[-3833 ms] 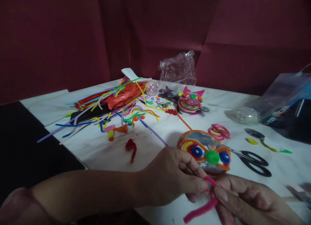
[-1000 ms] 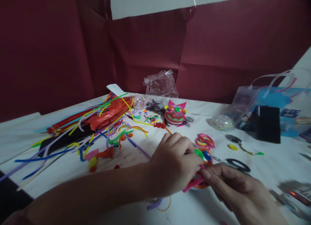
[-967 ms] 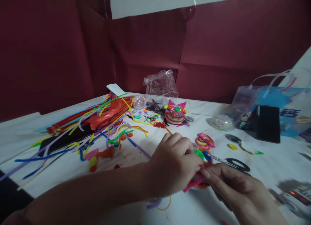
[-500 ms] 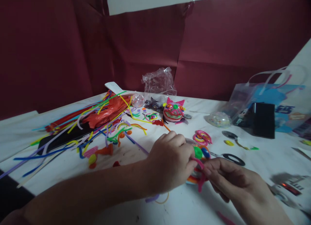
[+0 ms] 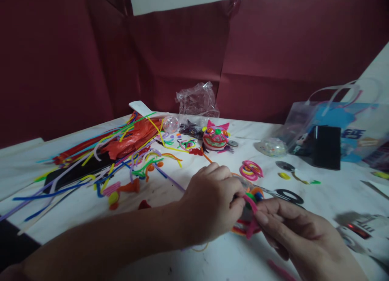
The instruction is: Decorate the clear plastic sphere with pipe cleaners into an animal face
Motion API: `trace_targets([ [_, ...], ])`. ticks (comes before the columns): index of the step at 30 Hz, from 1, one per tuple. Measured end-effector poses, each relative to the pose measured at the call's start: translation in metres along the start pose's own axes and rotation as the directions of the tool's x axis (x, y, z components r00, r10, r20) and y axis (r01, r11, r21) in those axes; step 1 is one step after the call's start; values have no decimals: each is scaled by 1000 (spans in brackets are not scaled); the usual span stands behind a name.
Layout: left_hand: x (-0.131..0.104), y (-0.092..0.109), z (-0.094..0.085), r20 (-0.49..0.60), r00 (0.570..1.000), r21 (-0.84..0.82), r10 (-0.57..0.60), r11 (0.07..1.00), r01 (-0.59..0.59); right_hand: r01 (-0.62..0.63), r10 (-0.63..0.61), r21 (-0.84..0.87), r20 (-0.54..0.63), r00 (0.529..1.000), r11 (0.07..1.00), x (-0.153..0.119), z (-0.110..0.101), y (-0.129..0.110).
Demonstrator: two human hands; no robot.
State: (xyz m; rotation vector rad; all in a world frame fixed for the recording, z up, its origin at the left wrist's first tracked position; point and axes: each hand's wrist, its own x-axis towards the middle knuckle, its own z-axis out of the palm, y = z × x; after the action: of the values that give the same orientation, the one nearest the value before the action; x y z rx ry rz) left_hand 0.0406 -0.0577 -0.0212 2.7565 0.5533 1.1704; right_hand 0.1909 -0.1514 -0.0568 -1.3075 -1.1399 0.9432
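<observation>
Two hands, one pink stem

Both hands meet low centre, just above the counter. Left hand curls round the round face piece, mostly hidden behind its fingers. Right hand pinches the pink stem w/ thumb & forefinger, its end against the piece's lower edge.

Step in hand, I'd judge: fixing the stem onto the face. Next move needs a steady left grip & fine bending.

Beyond: scissors, pink coil, cat face, stem pile.
</observation>
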Motion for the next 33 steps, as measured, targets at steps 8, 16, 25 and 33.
trace_targets([
  [8, -3, 1, -5, 145, 984, 88, 108, 989, -121, 26, -24, 49, -46, 999, 998, 4, -2, 2],
  [16, -1, 3, -10, 234, 967, 64, 95, 991, -113, 11, -9, 55, -39, 999, 998, 7, -6, -2],
  [25, 5, -3, -12, 197, 980, 88, 6, 996, -24, -113, 115, 131, -12, 993, 985, 11, -24, -8],
  [33, 5, -1, -9, 150, 988, 107, -18, 994, 2, -154, 138, 209, 92, 986, 966, 12, -17, -3],
])
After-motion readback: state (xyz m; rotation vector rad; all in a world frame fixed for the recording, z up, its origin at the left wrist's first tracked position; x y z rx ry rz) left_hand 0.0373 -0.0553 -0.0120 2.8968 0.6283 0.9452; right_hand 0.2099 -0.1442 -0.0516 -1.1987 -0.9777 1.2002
